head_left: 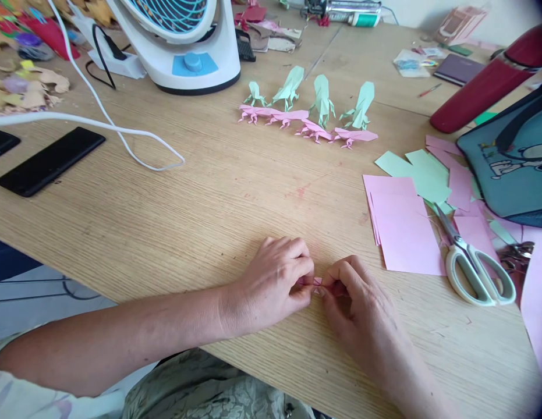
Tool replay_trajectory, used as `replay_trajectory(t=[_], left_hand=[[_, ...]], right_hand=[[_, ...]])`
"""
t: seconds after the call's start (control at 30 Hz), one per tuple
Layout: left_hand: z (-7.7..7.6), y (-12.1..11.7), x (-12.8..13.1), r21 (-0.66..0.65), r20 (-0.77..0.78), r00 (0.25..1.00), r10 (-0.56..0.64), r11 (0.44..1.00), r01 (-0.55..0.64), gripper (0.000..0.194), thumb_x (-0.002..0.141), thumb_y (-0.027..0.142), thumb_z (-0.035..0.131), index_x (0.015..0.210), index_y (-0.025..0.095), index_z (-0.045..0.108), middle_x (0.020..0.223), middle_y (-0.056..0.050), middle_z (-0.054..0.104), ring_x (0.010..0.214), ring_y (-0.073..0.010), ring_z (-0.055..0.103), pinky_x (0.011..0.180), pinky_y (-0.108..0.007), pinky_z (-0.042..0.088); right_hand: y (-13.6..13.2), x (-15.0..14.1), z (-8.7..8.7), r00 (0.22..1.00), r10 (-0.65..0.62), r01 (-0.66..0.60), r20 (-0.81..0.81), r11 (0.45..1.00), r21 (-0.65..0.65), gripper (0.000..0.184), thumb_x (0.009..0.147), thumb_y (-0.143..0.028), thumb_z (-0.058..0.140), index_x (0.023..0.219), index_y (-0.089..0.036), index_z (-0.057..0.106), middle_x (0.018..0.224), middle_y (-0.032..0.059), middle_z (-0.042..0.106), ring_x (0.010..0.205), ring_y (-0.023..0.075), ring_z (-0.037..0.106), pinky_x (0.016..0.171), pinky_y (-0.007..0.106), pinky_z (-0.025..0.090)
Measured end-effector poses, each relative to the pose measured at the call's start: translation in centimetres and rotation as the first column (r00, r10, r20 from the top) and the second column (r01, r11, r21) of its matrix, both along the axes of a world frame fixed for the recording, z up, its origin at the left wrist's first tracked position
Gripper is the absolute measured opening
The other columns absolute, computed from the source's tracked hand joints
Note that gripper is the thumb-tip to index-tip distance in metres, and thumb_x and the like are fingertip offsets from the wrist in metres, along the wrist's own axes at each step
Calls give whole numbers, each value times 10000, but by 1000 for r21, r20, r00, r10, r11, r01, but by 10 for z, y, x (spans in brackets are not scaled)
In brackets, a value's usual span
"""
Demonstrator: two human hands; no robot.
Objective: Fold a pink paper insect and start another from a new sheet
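A small folded piece of pink paper (pixel 317 281) shows between my fingertips, low over the wooden table (pixel 236 209). My left hand (pixel 277 279) pinches it from the left, fingers curled and largely covering it. From the other side my right hand (pixel 358 297) grips its right end between thumb and forefinger. Beyond my hands, a row of pink folded paper figures (pixel 315 131) stands in front of several green folded paper figures (pixel 322 100). Pink paper sheets (pixel 406 224) lie just right of my right hand.
Scissors (pixel 475 267) rest beside the sheets, near green paper pieces (pixel 421 174). A teal bag (pixel 510 163) and a red flask (pixel 484 81) occupy the right side. At the back left stands a white fan (pixel 196 64); a black phone (pixel 50 160) and a white cable (pixel 152 139) lie left.
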State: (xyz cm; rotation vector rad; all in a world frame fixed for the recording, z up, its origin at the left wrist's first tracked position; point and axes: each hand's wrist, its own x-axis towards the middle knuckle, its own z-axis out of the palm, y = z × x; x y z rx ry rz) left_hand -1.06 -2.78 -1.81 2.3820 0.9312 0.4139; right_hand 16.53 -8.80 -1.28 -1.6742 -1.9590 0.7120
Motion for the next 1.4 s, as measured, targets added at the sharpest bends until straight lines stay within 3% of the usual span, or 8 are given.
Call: replay_trajectory(t=[0.3, 0.47, 0.6, 0.9, 1.07, 1.4], left_hand=[[1, 2, 2, 9, -7, 1000, 1, 1000, -1, 56, 834, 199, 649, 795, 166, 627, 912, -31, 592, 894, -184, 551, 767, -321, 346], [3, 3, 3, -19, -26, 1000, -8, 1000, 8, 65, 837, 193, 647, 783, 163, 625, 925, -31, 590, 894, -183, 552, 765, -320, 346], [6, 4, 2, -22, -33, 999, -22, 1000, 21, 78, 853, 192, 625, 780, 165, 626, 941, -33, 591, 892, -179, 549, 756, -317, 347], [6, 3, -4, -29, -10, 999, -43, 999, 42, 85, 881, 154, 563, 832, 164, 631, 958, -45, 579, 909, -181, 548, 808, -336, 382], [5, 1, -6, -17, -12, 1000, -18, 1000, 17, 92, 877, 129, 536, 821, 151, 605, 963, -54, 578, 885, -177, 541, 810, -334, 398], [4, -1, -11, 5, -64, 998, 28, 1000, -28, 97, 877, 116, 518, 800, 153, 565, 979, -68, 570, 899, -188, 528, 835, -347, 430]], right_hand=[[-12, 18, -1, 994, 104, -102, -12, 988, 112, 198, 943, -129, 484, 1023, -225, 638, 977, 67, 611, 796, 154, 634, 665, 263, 523], [-24, 31, -2, 949, 294, -309, 110, 936, 169, 410, 949, -80, 460, 1315, -242, 550, 1183, 115, 587, 1028, 192, 641, 820, 296, 564], [-27, 35, -7, 918, 349, -383, 190, 903, 192, 499, 948, -67, 458, 1424, -214, 463, 1255, 135, 586, 1089, 231, 625, 888, 362, 569], [-30, 34, -14, 874, 387, -454, 292, 866, 210, 578, 919, -17, 458, 1483, -111, 374, 1346, 180, 547, 1090, 284, 603, 912, 416, 570], [-29, 27, -16, 887, 338, -425, 315, 863, 272, 521, 934, -45, 479, 1450, -75, 417, 1314, 178, 564, 1060, 259, 605, 906, 364, 573], [-26, 20, -11, 878, 305, -431, 369, 841, 329, 419, 932, -28, 398, 1334, -21, 516, 1210, 187, 608, 987, 257, 597, 803, 361, 596]])
